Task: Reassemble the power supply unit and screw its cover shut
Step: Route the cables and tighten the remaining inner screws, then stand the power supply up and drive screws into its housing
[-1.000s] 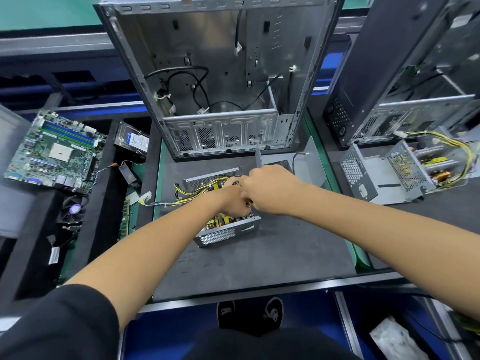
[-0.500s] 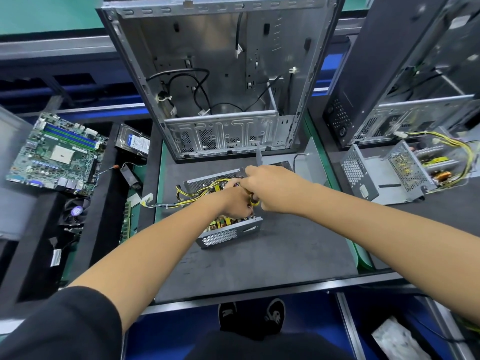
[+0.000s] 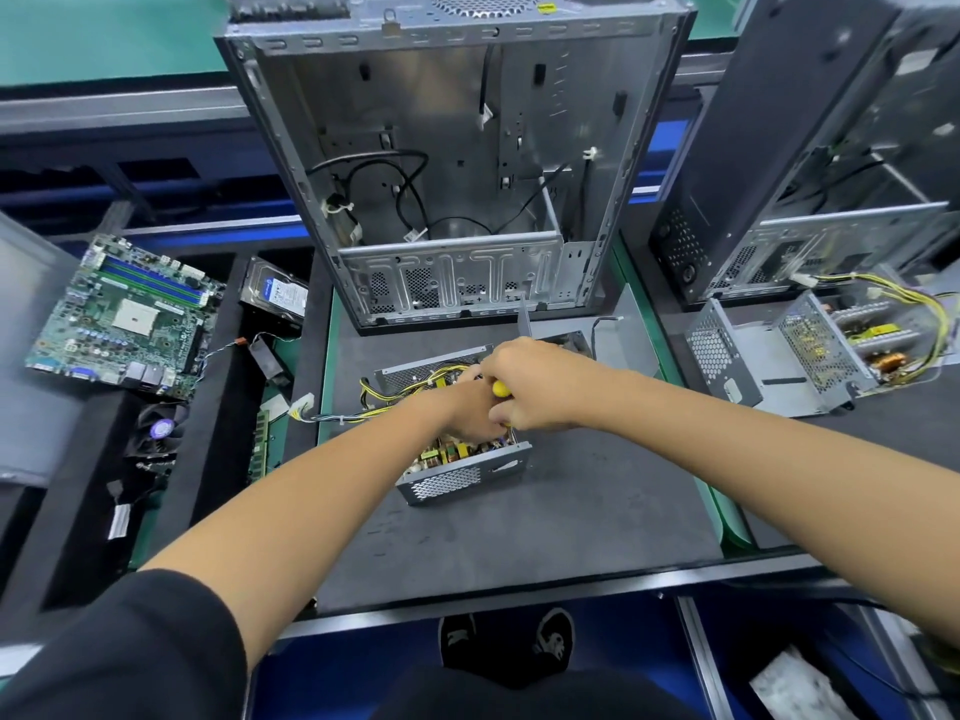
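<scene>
Two hands are buried in the open grey metal power supply box (image 3: 464,472), which sits in the middle of the dark grey counter mat (image 3: 571,537), just in front of the big gutted silver PC case (image 3: 452,163). Looks to me like we're at the stage of fixing the insides down, cover not on yet.

The right hand (image 3: 540,387) has its fingers wrapped round a yellow-handled screwdriver (image 3: 501,389), pointed down into the box. The left hand (image 3: 470,415) is tucked under it, over the circuit board; can't tell if its fingers are pinching a screw or just steadying stuff, since the other hand hides them.

The box itself: perforated mesh wall facing the camera, green board with yellow parts showing, and a bundle of yellow and black wires (image 3: 363,402) spilling out the left side onto the mat.

My guess for next: finish that screw, tuck the wires in so they don't get pinched, then fetch the cover. A flat grey metal piece (image 3: 618,337) lying just behind the hands could be it, not sure.
</scene>
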The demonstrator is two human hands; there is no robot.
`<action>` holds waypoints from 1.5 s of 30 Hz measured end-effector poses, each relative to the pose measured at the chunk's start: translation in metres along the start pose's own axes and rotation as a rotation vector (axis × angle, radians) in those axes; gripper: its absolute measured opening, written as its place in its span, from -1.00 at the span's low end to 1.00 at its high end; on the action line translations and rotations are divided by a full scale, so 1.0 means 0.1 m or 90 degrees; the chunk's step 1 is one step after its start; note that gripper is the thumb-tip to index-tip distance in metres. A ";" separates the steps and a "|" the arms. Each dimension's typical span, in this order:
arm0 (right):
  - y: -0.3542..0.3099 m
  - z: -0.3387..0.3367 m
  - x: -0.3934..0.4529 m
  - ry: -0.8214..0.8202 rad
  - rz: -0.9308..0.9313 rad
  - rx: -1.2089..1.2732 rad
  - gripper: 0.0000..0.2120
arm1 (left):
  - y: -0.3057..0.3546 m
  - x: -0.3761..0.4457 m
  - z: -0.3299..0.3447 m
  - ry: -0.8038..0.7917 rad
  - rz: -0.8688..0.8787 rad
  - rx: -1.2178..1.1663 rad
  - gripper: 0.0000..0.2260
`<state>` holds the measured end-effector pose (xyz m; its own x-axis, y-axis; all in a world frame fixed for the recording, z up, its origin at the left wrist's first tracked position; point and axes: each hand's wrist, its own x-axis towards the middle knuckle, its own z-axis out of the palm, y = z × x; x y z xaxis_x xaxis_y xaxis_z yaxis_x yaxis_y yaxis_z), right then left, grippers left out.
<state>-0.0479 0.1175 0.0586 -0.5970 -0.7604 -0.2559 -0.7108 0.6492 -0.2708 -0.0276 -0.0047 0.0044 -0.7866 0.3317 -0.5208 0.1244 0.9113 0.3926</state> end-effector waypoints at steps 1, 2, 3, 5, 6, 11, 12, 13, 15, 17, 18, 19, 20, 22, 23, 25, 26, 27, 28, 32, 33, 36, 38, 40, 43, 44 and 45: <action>0.01 -0.01 0.01 0.005 0.008 0.034 -0.80 | 0.00 -0.01 -0.03 -0.001 0.009 -0.005 -0.88; 0.02 -0.02 0.02 0.018 0.014 0.061 -0.78 | 0.00 -0.04 -0.07 -0.002 0.007 -0.013 -0.89; 0.03 -0.05 0.03 0.036 0.016 0.083 -0.74 | 0.00 -0.05 -0.12 -0.005 0.005 -0.030 -0.92; 0.02 -0.14 0.08 0.082 0.006 0.118 -0.68 | 0.01 -0.10 -0.22 -0.004 0.030 -0.057 -0.81; -0.01 -0.20 0.12 0.102 -0.005 0.125 -0.66 | 0.02 -0.14 -0.27 0.012 0.054 -0.058 -0.76; -0.32 -0.47 0.42 0.190 -0.063 0.134 -0.66 | -0.14 -0.39 -0.55 0.181 0.007 -0.030 -0.66; -0.41 -0.51 0.50 0.193 -0.079 0.143 -0.66 | -0.24 -0.47 -0.56 0.187 -0.031 -0.022 -0.66; -0.51 -0.53 0.58 0.190 -0.096 0.152 -0.67 | -0.33 -0.56 -0.57 0.201 -0.062 -0.008 -0.65; -0.75 -0.52 0.73 0.173 -0.131 0.171 -0.67 | -0.55 -0.71 -0.58 0.287 -0.127 -0.096 -0.60; -1.01 -0.45 0.87 0.156 -0.161 0.178 -0.71 | -0.75 -0.92 -0.51 0.311 -0.152 -0.095 -0.59; -1.14 -0.40 0.93 0.147 -0.173 0.176 -0.72 | -0.91 -1.00 -0.46 0.292 -0.170 -0.097 -0.59; -1.26 -0.34 1.00 0.140 -0.183 0.170 -0.73 | -1.08 -1.09 -0.43 0.306 -0.177 -0.121 -0.58; -1.37 -0.29 1.07 0.132 -0.190 0.163 -0.73 | -1.25 -1.16 -0.40 0.368 -0.181 -0.175 -0.56; -1.57 -0.20 1.24 0.115 -0.192 0.145 -0.73 | -1.54 -1.35 -0.38 0.447 -0.196 -0.224 -0.66; -1.66 -0.17 1.34 0.104 -0.186 0.137 -0.72 | -1.70 -1.41 -0.35 0.444 -0.200 -0.211 -0.71; -1.85 -0.11 1.57 0.077 -0.169 0.135 -0.70 | -1.98 -1.48 -0.35 0.406 -0.191 -0.217 -0.69; -1.95 -0.08 1.68 0.064 -0.158 0.134 -0.70 | -2.10 -1.53 -0.33 0.387 -0.210 -0.210 -0.75; -2.05 -0.04 1.79 0.051 -0.143 0.130 -0.70 | -2.22 -1.59 -0.30 0.377 -0.233 -0.212 -0.80; -2.14 0.01 1.90 0.041 -0.130 0.129 -0.70 | -2.34 -1.64 -0.25 0.377 -0.254 -0.220 -0.80; -2.39 0.32 2.21 0.021 -0.069 0.199 -0.82 | -2.70 -1.82 -0.03 0.386 -0.295 -0.268 -0.67; -2.42 0.41 2.26 0.013 -0.049 0.218 -0.82 | -2.74 -1.83 0.01 0.365 -0.299 -0.263 -0.69; -2.45 0.65 2.34 -0.020 -0.003 0.237 -0.86 | -2.85 -1.76 0.16 0.308 -0.292 -0.255 -0.81; -2.43 0.74 2.38 -0.033 0.011 0.252 -0.90 | -2.90 -1.70 0.24 0.297 -0.275 -0.253 -0.87; -2.38 0.75 2.41 -0.029 0.018 0.252 -0.87 | -2.89 -1.64 0.31 0.286 -0.262 -0.231 -0.84; -2.30 0.71 2.44 -0.018 0.024 0.245 -0.93 | -2.86 -1.50 0.43 0.267 -0.279 -0.206 -0.76; -2.27 0.69 2.44 -0.015 0.025 0.243 -0.93 | -2.86 -1.45 0.46 0.269 -0.294 -0.230 -0.78; -2.24 0.68 2.44 -0.014 0.026 0.240 -0.91 | -2.86 -1.37 0.47 0.264 -0.301 -0.217 -0.81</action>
<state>-0.0093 -0.2121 -0.0064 -0.6110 -0.7358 -0.2920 -0.4975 0.6438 -0.5814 0.0730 -0.2997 -0.0721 -0.8830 -0.2615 -0.3897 -0.4295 0.7852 0.4461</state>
